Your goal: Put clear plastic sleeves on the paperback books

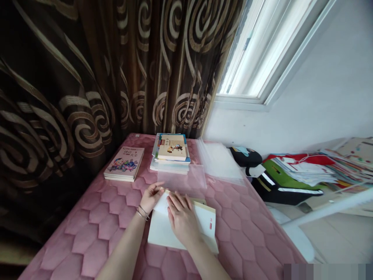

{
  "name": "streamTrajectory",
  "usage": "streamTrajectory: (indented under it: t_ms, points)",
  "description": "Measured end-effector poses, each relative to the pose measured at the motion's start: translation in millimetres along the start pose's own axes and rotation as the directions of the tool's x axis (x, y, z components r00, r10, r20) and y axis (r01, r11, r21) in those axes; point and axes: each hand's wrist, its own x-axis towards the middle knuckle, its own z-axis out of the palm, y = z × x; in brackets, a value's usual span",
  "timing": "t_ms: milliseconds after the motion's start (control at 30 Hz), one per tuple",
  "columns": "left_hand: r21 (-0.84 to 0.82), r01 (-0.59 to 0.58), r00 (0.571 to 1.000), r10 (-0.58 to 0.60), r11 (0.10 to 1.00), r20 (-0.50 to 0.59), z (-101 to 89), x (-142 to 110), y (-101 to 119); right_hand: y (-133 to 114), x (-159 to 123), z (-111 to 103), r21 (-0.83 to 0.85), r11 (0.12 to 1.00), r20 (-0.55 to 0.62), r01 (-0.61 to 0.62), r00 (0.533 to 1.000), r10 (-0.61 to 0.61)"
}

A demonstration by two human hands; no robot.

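An open book with pale pages lies on the pink quilted mattress in front of me. My left hand, with thin bracelets at the wrist, pinches the book's upper left edge between thumb and fingers. Stretched over the page beside it, my right hand lies flat with its fingers pointing away from me. A small red mark shows on the right part of the book. Just beyond the hands, a clear plastic sheet rests on the mattress, its far edge near the book stack.
Farther back are a stack of books and a smaller pile on the left. More clear plastic covers lie at the right edge of the mattress. Behind hangs a dark curtain. A green and black bag sits right.
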Motion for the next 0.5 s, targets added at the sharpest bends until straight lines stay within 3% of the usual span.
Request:
streamTrajectory:
  t_ms: [500]
  points:
    - [0.005, -0.028, 0.999, 0.028, 1.0, -0.034, 3.2, -1.4, -0.4, 9.1, 4.4, -1.8, 0.15, 0.988, -0.031, 0.021, 0.999, -0.017]
